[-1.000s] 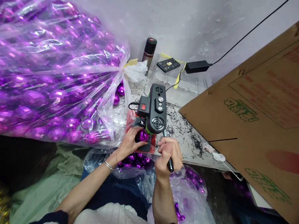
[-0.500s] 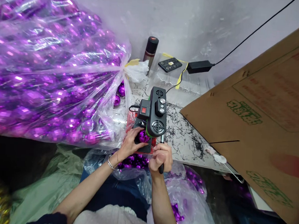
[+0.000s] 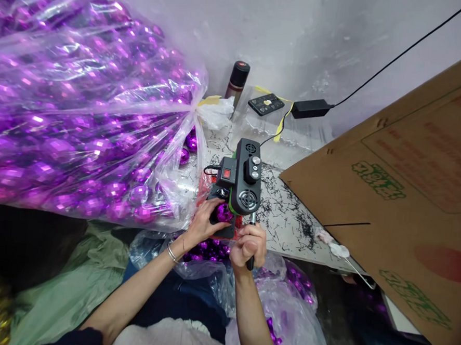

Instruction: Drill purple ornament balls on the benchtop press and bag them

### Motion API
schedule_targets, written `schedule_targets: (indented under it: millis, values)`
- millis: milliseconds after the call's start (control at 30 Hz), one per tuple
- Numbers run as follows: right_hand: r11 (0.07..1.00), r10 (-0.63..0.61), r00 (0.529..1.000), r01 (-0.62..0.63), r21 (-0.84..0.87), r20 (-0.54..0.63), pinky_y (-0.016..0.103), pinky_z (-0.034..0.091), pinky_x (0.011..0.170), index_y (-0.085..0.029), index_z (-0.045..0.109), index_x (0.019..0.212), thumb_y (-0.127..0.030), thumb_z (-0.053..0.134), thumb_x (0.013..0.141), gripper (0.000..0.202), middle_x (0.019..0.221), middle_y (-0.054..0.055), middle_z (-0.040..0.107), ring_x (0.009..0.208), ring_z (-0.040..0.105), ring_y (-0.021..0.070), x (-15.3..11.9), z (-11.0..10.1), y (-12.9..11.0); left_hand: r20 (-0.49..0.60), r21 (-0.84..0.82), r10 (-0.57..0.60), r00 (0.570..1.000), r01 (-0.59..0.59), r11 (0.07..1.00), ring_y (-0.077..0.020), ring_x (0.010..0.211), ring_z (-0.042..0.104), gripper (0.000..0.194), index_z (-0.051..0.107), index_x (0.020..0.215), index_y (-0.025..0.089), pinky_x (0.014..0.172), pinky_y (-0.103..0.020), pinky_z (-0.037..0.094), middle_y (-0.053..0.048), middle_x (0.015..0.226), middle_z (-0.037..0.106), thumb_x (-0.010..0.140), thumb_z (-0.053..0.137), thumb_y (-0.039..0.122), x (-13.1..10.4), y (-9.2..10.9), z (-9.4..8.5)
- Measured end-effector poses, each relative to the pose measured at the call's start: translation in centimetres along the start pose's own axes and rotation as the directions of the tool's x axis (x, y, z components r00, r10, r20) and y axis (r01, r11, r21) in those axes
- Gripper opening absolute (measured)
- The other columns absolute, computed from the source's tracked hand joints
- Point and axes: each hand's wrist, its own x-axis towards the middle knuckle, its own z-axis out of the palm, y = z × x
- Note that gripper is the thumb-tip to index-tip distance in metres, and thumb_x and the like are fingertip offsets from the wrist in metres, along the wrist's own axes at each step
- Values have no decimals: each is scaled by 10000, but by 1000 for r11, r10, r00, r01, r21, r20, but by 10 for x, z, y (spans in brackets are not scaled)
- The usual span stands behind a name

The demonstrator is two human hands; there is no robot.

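Note:
A shiny purple faceted ball [image 3: 224, 212] sits under the near end of a small black bench machine [image 3: 247, 176] with a red switch. My left hand [image 3: 206, 219] grips this ball between thumb and fingers. At the machine's right side, my right hand [image 3: 249, 245] is wrapped round the black grip of a metal lever handle [image 3: 250, 262]. The ball's far side and the machine's working part are hidden from above.
To the left lies a big clear bag [image 3: 82, 106] of purple balls. A cardboard box [image 3: 401, 188] leans in from the right. Behind stand a dark spray can [image 3: 237, 82], a phone-like black slab [image 3: 266, 104] and a power adapter [image 3: 311, 108]. Black scraps litter the table [image 3: 278, 217].
The whole view has shifted slightly, so things appear a little lower and to the right. Both hands keep their holds on the ball and the lever handle.

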Motion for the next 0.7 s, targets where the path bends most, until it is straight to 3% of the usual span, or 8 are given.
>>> schedule_targets:
  millis: [167, 267, 367, 533, 700]
  values:
    - [999, 51, 999, -51, 19, -9, 375, 543, 752, -248, 536, 795, -282, 398, 1162, 393, 754, -36, 572, 634, 573, 134, -3, 1, -1, 7, -5, -3, 1000, 3, 1000, -377, 1364, 717, 654, 696, 1428, 251, 1208, -580, 556, -149, 1411, 772, 869, 959, 462, 1, 0, 0]
    - [996, 74, 997, -72, 48, -30, 358, 532, 699, -253, 510, 797, -298, 378, 1171, 398, 755, -41, 536, 621, 565, 132, -4, 6, -2, 9, 2, 6, 1000, -6, 1000, -377, 1360, 721, 652, 696, 1427, 251, 1203, -576, 560, -150, 1406, 774, 864, 963, 443, 2, -1, -1]
    - [996, 52, 997, -49, 74, -48, 330, 518, 653, -255, 481, 793, -298, 366, 1177, 403, 760, -48, 523, 605, 559, 122, -7, 10, 3, 1, 20, 27, 1000, -27, 999, -376, 1357, 727, 648, 691, 1431, 245, 1191, -569, 572, -153, 1407, 774, 867, 960, 417, 3, -3, 0]
    - [998, -29, 1000, 29, 63, 0, 347, 555, 722, -246, 492, 771, -291, 382, 1174, 420, 791, -45, 572, 634, 614, 118, -7, 11, 8, -20, 59, 84, 996, -83, 995, -363, 1336, 744, 642, 671, 1443, 229, 1153, -548, 605, -152, 1408, 773, 887, 946, 396, 4, -8, 4]
    - [987, 139, 990, -141, 81, 28, 316, 484, 662, -245, 504, 754, -214, 424, 1143, 398, 755, -39, 575, 645, 585, 125, 23, 0, -15, -31, 69, 150, 988, -147, 987, -361, 1322, 755, 650, 652, 1457, 220, 1141, -545, 618, -159, 1397, 776, 905, 939, 410, 7, -10, 2]
